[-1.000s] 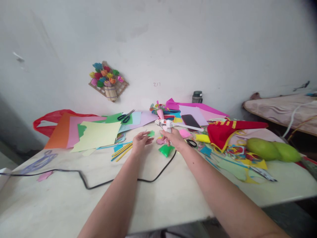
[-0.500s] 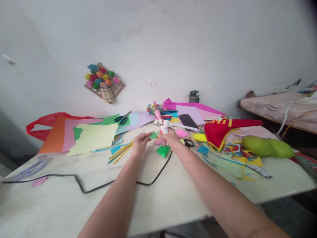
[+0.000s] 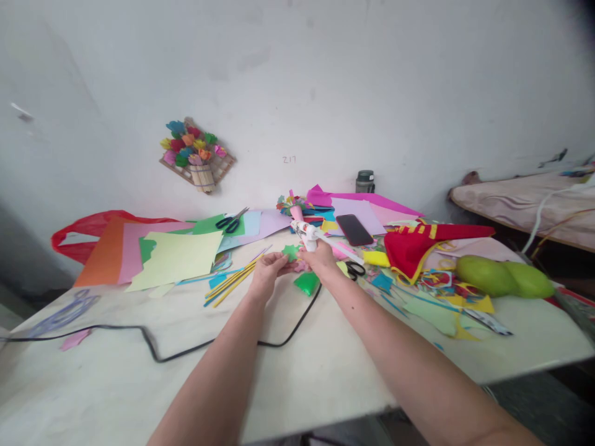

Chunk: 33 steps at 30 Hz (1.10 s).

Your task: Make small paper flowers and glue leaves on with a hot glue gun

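Note:
My left hand (image 3: 272, 271) pinches a small green paper cutout with a jagged edge (image 3: 291, 251) between thumb and fingers. Wrapped around the handle of a white hot glue gun (image 3: 310, 235) is my right hand (image 3: 320, 259). The gun's nozzle points away to the upper left, just above the paper, and a white glue stick sticks out of its back. Whether the nozzle touches the paper I cannot tell. Below the hands lies a shiny green packet (image 3: 307, 284). Yellow and blue paper strips (image 3: 232, 285) rest left of my left hand.
A black cord (image 3: 181, 356) crosses the table (image 3: 116, 396). Scissors (image 3: 232, 221) lie on coloured sheets at left; another pair (image 3: 356, 269) is right of my right hand. A phone (image 3: 354, 230), red cloth (image 3: 409, 251), paper scraps and green fruits (image 3: 486, 274) are farther right.
The glue gun has tilted, its nozzle now pointing more away and its glue stick slanting downward to the right. The green cutout in my left hand is turned flatter and shows more.

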Tool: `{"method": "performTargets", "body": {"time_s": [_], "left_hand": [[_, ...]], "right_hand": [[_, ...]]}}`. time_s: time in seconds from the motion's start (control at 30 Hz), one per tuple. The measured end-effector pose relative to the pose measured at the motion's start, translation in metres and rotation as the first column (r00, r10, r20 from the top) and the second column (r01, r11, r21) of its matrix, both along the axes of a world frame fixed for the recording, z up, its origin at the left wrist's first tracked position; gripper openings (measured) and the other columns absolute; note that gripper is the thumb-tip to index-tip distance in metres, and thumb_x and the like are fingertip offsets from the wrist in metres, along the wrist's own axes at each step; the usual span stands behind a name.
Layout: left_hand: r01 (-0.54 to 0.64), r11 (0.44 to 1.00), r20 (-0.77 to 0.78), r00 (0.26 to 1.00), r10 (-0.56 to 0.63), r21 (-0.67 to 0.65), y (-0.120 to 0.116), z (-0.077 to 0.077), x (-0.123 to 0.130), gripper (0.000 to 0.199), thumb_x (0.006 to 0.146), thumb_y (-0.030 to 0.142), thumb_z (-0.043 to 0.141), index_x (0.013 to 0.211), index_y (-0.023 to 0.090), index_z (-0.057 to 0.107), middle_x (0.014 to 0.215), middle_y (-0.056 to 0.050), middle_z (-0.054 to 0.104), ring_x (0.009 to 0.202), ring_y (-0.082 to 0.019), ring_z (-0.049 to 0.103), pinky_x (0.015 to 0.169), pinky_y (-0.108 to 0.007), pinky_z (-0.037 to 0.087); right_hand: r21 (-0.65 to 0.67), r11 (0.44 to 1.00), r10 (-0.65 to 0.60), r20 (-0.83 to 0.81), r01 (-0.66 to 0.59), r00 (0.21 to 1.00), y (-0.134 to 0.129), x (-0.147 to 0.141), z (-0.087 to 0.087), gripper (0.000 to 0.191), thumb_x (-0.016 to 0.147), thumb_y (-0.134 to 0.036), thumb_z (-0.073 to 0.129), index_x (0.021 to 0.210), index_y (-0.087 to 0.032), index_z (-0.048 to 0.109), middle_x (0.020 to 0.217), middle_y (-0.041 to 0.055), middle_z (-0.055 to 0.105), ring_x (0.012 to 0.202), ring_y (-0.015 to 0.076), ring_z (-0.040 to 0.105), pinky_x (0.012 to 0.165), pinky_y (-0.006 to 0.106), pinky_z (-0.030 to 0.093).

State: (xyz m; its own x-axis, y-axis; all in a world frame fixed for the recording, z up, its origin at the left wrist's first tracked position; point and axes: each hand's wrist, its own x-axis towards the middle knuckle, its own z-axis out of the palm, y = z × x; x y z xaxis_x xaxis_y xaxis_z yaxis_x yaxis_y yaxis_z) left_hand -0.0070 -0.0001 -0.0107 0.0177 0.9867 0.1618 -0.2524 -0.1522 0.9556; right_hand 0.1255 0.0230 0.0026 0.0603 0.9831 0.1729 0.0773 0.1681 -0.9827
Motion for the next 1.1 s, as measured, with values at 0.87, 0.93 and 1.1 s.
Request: {"method": "performTargets", "body": {"time_s": [0.87, 0.93, 1.1], "left_hand": [[-0.187, 0.982, 0.128, 0.974, 0.188, -0.017, 0.009, -0.004, -0.025, 0.021, 0.063, 0.022, 0.067, 0.075, 0.011, 0.054, 0.072, -0.007, 0.066, 0.070, -0.018, 0.065, 0.067, -0.028, 0.051], [-0.187, 0.982, 0.135, 0.973, 0.187, -0.013, 0.009, -0.004, -0.026, 0.020, 0.063, 0.022, 0.067, 0.075, 0.011, 0.055, 0.070, -0.007, 0.066, 0.070, -0.018, 0.064, 0.068, -0.028, 0.050], [-0.211, 0.977, 0.153, 0.966, 0.209, -0.002, 0.009, -0.002, -0.027, 0.023, 0.061, 0.022, 0.069, 0.075, 0.011, 0.054, 0.070, -0.006, 0.066, 0.070, -0.017, 0.064, 0.070, -0.030, 0.050]], "right_hand": [[0.108, 0.882, 0.426, 0.234, -0.459, 0.874, -0.014, 0.030, 0.019, 0.036, 0.073, -0.048, 0.052, 0.072, -0.013, 0.057, 0.063, 0.0034, 0.062, 0.031, 0.0041, 0.040, 0.032, 0.018, 0.033], [0.099, 0.888, 0.413, 0.256, -0.449, 0.874, -0.015, 0.030, 0.019, 0.034, 0.071, -0.048, 0.054, 0.072, -0.014, 0.057, 0.061, 0.0024, 0.062, 0.030, 0.0044, 0.039, 0.031, 0.018, 0.033], [0.087, 0.901, 0.391, 0.267, -0.426, 0.881, -0.017, 0.030, 0.021, 0.033, 0.070, -0.047, 0.055, 0.071, -0.014, 0.057, 0.055, 0.0014, 0.060, 0.030, 0.0049, 0.039, 0.030, 0.019, 0.032]]}}
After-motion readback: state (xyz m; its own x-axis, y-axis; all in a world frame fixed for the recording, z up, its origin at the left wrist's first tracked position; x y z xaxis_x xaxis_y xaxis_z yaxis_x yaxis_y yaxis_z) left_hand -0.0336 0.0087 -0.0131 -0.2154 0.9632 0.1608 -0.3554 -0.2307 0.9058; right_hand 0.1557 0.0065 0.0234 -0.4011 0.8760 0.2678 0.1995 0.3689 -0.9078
